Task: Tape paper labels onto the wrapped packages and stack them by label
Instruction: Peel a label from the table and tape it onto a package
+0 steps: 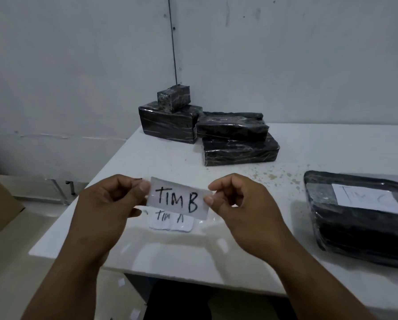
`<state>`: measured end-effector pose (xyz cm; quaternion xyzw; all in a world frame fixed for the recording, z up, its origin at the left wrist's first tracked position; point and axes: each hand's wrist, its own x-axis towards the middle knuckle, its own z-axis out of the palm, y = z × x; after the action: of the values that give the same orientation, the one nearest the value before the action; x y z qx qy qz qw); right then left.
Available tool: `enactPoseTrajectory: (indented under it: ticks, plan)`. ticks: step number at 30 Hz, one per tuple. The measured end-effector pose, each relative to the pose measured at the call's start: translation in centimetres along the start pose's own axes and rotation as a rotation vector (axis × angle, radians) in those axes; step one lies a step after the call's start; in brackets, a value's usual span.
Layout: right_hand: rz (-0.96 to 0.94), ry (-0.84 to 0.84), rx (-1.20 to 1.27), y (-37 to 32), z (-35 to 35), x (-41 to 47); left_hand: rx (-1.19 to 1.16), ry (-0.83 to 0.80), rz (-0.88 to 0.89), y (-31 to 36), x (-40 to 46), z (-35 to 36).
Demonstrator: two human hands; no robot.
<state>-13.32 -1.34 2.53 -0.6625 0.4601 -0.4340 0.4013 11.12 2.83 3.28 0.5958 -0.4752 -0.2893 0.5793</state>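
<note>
Both hands, left (107,204) and right (241,204), pinched the "TIM B" label (178,198) by its ends above the bench's (147,162) near edge, best kept taut and flat for taping onto an unlabelled package (239,150).

White table (147,162), speckled with small brown spots right of centre. Far edge by the wall: large black wrapped package (169,125) and a flat black package (240,151) resting on the surface, just beside each other. Near right: wide black package (355,229) with a paper label on top; near centre, a paper label marked "TIM A" (171,224) lying flat.
</note>
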Motion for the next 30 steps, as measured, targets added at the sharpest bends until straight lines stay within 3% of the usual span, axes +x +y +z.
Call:
enactPoseTrajectory:
  ticks: [7, 12, 15, 21, 26, 30]
  plan:
    - [-0.077, 0.067, -0.082, -2.6, -5.0, 4.2, -0.113, 0.043, -0.015, 2.5, 3.4, 4.5]
    - [-0.074, 0.255, -0.099, -3.7, -8.6, 7.2, -0.212, 0.068, 0.024, 4.2, 7.8, 7.9]
    - [-0.069, 0.352, -0.028, -3.4, -9.7, 8.4, 0.062, 0.059, 0.163, 3.5, 10.8, 10.9]
    - [-0.008, 0.437, 0.128, -2.0, -10.0, 10.0, 0.620, -0.114, 0.421, 2.0, 16.4, 17.7]
    - [0.030, 0.438, 0.163, -0.9, -10.3, 10.5, 0.948, -0.267, 0.408, 1.1, 19.0, 21.0]
    - [0.058, 0.436, 0.172, 0.0, -10.7, 10.7, 1.128, -0.220, 0.365, 0.3, 19.5, 22.1]
